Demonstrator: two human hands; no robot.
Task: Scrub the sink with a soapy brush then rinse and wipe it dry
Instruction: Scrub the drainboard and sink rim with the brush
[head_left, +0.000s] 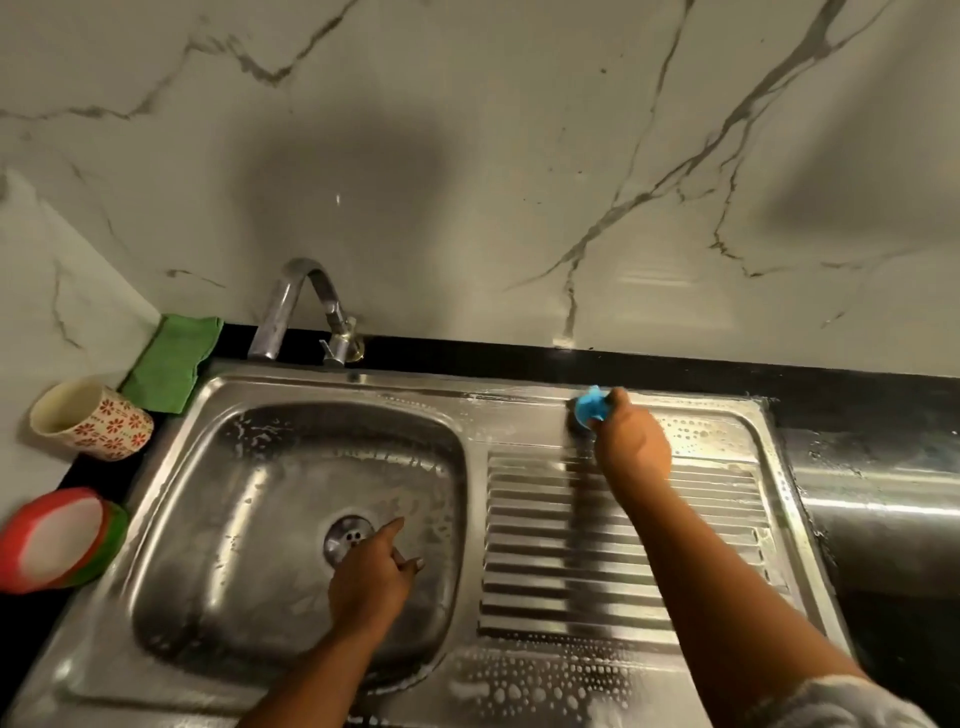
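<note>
Grips blue brush (592, 404) in right hand (631, 447) fingers, pressed on far edge of soapy sink (415, 395), centre-right of frame. Holds left hand (371, 577) over basin by drain (349, 538), fingers loose, index out, empty.

Black counter (675, 364), steel sink (415, 387) set in
Left of the left hand (369, 577) — green cloth (171, 364) farthest, then floral cup (93, 421), red-and-green tub (57, 540) nearest.
</note>
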